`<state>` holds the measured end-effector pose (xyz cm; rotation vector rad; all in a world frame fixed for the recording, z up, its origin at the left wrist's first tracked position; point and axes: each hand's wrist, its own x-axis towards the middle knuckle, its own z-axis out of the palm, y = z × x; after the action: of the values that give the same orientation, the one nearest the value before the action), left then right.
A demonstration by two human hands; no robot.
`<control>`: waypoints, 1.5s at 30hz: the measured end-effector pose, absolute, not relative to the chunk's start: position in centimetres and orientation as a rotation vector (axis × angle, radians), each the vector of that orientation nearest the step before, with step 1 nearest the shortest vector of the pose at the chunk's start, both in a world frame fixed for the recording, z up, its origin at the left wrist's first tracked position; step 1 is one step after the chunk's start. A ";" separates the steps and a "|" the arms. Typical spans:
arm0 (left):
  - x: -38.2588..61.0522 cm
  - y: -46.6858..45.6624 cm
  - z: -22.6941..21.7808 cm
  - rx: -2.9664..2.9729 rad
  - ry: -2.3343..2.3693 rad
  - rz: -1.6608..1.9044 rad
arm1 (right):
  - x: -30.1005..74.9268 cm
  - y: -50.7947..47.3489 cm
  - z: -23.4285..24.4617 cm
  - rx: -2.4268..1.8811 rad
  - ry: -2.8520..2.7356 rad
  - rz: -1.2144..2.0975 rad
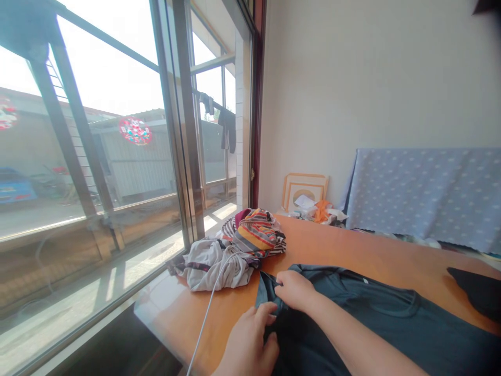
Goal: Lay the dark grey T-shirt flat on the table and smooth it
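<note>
A dark teal T-shirt (364,326) is laid across the near part of the orange wooden counter (352,245), at the lower right of the frame. Its bunched edge is clenched by the left hand (248,342), low in the frame, and is also grasped by the right hand (295,290) just above. A thin white cable (209,318) is seen rising from the bottom edge to a crumpled grey-and-white garment (215,266), which lies just left of the shirt. A multicoloured striped garment (256,232) is heaped against it. A black cloth (475,292) lies at the right edge. Farther back, an orange plastic bag (323,211) and a light wooden frame (303,190) are placed by the cream wall (371,78). A blue dotted cloth (422,198) is draped below that wall, and dark clothes (227,128) are hung beyond the window (117,156), at the upper left.
</note>
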<state>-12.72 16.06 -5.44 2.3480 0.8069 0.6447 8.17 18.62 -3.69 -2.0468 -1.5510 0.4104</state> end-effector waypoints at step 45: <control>-1.1 23.2 -1.6 2.755 1.206 0.557 | 27.9 13.3 -5.8 -1.639 -0.357 0.223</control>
<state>-1.10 23.17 -1.60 2.7549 1.2062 0.5565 27.92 13.30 -5.76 -1.6393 -0.3573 0.2234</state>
